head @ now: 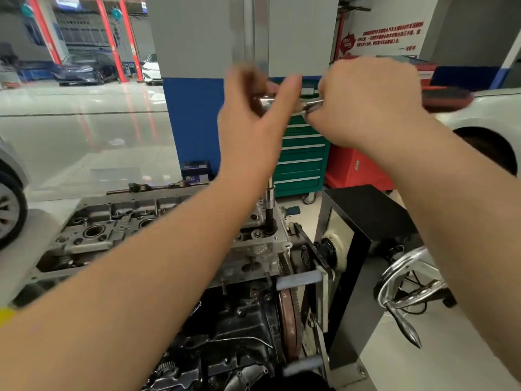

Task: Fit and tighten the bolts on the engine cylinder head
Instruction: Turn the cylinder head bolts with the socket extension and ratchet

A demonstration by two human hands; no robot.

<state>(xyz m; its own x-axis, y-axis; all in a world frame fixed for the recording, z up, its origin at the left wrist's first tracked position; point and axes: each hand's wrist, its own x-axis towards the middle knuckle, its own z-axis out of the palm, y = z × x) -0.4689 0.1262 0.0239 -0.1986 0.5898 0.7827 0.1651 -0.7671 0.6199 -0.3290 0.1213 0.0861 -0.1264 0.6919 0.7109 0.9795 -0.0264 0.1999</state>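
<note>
From the head view, motion blur smears both our hands and the wrench head. Our right hand grips its shaft; our left hand cups the head, fingers loosely curled. One extension drops into the cylinder head, whose left end is cut off.

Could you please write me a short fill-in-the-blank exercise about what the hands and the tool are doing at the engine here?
1. The right hand grips a wrench whose far handle end is coloured ____.
2. The socket extension runs down into the cylinder ____ of the engine.
3. The left hand is at the wrench's ____ end, above the extension.
4. Behind the hands stands a tool cabinet with drawers, coloured ____.

Missing words: red; head; head; green
</note>
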